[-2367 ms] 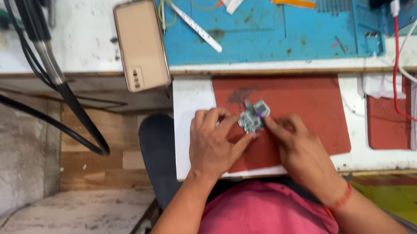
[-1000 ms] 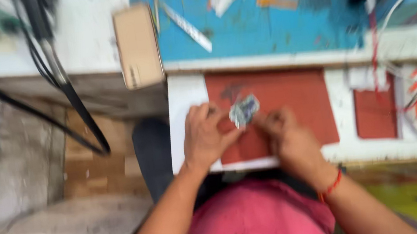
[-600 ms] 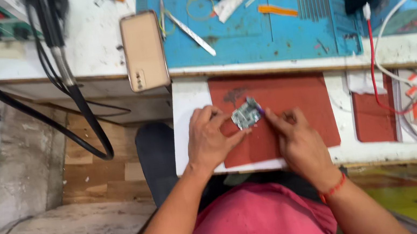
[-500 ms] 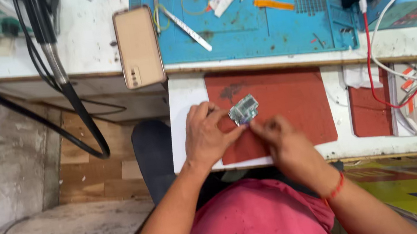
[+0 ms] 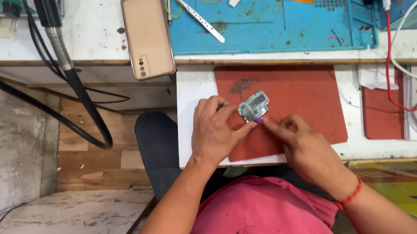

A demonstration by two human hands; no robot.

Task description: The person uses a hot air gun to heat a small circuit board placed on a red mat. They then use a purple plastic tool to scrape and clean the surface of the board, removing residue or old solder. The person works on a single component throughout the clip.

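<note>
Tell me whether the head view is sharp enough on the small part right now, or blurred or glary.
Head view: sharp, no motion blur; even, soft lighting, faint shadows. The small silvery metal-shielded circuit part catches mild glare but its outline reads clearly on the red rectangular work mat. Left hand and right hand are in focus; the frame edges are slightly distorted.

I'm seeing a small silvery-grey circuit board [image 5: 254, 106], roughly rectangular with metal shielding, sitting slightly tilted above the red mat [image 5: 297, 93]. A thin purple-tipped tool [image 5: 258, 121] is touching its lower edge.
</note>
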